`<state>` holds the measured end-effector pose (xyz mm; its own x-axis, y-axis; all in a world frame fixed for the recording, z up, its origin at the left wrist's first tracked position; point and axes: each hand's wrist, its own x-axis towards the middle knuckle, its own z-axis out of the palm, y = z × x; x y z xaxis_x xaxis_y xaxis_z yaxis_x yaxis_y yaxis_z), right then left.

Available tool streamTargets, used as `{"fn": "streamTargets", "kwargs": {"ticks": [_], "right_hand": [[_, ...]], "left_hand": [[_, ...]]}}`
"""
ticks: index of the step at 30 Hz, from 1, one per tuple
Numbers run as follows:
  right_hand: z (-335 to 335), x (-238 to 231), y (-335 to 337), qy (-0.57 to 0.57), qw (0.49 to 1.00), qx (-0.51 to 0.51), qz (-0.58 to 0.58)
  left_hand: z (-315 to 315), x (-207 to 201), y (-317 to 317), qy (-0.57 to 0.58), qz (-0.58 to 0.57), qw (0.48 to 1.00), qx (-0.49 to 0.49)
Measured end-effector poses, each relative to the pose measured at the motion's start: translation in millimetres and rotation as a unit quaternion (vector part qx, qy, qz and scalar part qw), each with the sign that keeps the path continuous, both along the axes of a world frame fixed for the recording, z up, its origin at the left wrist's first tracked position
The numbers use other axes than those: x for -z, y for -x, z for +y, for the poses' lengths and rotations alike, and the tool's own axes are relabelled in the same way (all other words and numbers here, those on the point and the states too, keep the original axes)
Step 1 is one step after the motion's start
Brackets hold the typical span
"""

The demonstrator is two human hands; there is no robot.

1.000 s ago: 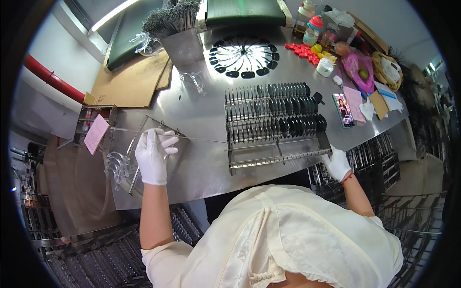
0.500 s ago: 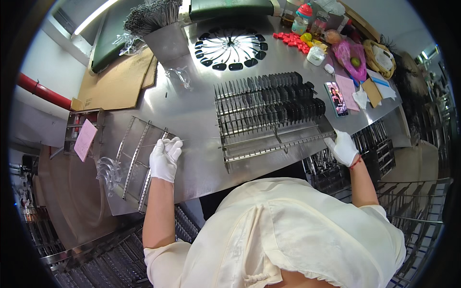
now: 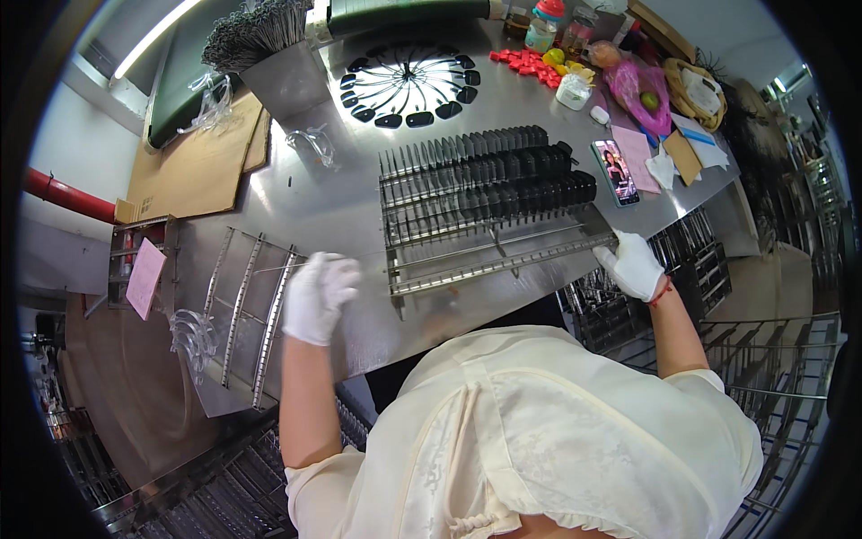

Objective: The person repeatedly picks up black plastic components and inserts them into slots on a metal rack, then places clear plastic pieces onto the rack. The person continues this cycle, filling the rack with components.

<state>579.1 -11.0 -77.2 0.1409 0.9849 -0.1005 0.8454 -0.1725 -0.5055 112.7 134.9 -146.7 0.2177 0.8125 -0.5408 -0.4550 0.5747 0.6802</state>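
My left hand [image 3: 321,298], in a white glove, hovers over the steel table between two racks. Its fingers are curled round a thin metal rod [image 3: 274,268], which pokes out to the left; motion smears the fingertips. My gloved right hand [image 3: 636,266] is closed on the right end of the front bar of a metal rack [image 3: 503,275]. Rows of flat black pieces [image 3: 530,199] stand upright in that rack's back part, while its notched front bar is bare. Left of my left hand lies another notched metal rack [image 3: 241,305] with nothing in it.
Black pieces on wires [image 3: 406,83] form a ring on a lit patch at the back. A metal bin [image 3: 285,85] holds many wires, beside cardboard [image 3: 184,171]. At right lie a phone [image 3: 615,172], red pieces [image 3: 525,65] and bags [image 3: 636,94]. Loaded racks [image 3: 215,490] stand below the table.
My left hand has shifted slightly right relative to the left rack, with the thin rod still in it. The view has tilted a little. My right hand keeps its grip on the rack.
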Motion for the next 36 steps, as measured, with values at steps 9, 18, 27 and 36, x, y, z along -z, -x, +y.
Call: {"fn": "streamTargets", "kwargs": {"ticks": [9,18,27,36], "right_hand": [[2,3,12,-0.013,1.0,-0.003,-0.007],[5,1,14,0.048,0.998,-0.001,-0.036],[3,25,26,0.019,0.998,0.013,-0.055],[49,55,44,0.07,0.996,-0.053,-0.008]], "left_hand": [[-6,14,3,-0.029,-0.03,0.999,0.024],[-6,17,-6,-0.082,-0.055,0.991,-0.094],[-5,17,-42,-0.047,0.056,0.962,-0.262],[-3,37,-46,-0.247,0.195,0.943,-0.105]]}}
